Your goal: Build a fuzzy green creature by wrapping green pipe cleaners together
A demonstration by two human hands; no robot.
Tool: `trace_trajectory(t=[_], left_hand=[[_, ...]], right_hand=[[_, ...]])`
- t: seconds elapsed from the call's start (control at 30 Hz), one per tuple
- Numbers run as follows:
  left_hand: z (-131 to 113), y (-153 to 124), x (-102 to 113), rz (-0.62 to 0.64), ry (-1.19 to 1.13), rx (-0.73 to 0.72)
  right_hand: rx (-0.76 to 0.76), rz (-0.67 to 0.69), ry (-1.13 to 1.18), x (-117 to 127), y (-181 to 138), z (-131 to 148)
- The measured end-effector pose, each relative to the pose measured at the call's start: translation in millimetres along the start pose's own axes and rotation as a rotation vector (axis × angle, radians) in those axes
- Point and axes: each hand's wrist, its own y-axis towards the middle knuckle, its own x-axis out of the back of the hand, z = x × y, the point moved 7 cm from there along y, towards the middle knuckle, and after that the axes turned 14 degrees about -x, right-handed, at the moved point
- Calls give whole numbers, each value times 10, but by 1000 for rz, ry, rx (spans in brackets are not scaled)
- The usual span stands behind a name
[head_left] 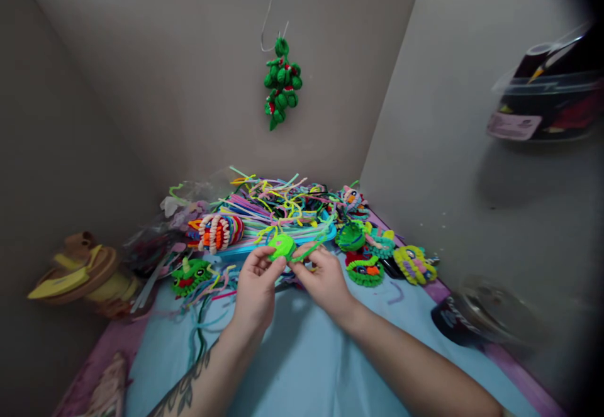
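Observation:
A bright green coiled piece of pipe cleaner is held up between my two hands over the table. My left hand has its thumb and fingers closed on the coil's left and lower side. My right hand pinches a green pipe cleaner strand at the coil's right edge; the strand's tail sticks out up to the right. Just behind lies a big heap of loose pipe cleaners in many colours, partly in a blue tray.
Finished pipe-cleaner figures lie on both sides: a striped one, a green one and a yellow one. A green bundle hangs from a wire on the back panel. At right stands a dark tub with a clear lid. Blue cloth covers the table.

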Motion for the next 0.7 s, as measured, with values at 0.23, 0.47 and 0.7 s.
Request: trace_trajectory(t=[0.23, 0.47, 0.7], left_hand=[[36, 30, -19, 91, 39, -8], [-16, 60, 12, 74, 23, -40], [-41, 36, 10, 54, 32, -30]], right_hand=[[-16, 13, 117, 20, 21, 17], [-99, 76, 128, 8, 58, 24], [-42, 98, 95, 3, 44, 53]])
